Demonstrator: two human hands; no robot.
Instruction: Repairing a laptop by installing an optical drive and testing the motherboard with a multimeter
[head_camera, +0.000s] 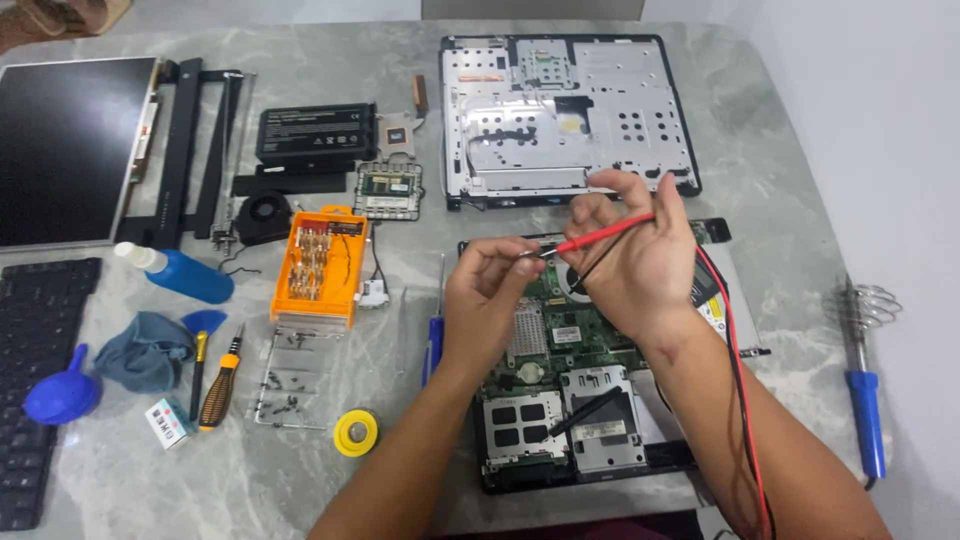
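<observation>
Centrally, slim red probe (605, 234) (glossy plastic)

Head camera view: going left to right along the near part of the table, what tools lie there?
Blue dust blower → orange-and-black screwdriver → yellow tape roll → blue screwdriver → open laptop base → blue-handled soldering iron.

We see bright, even overhead light and soft, faint shadows. Our view is sharp, with mild glare on the metal laptop chassis (570, 115).
</observation>
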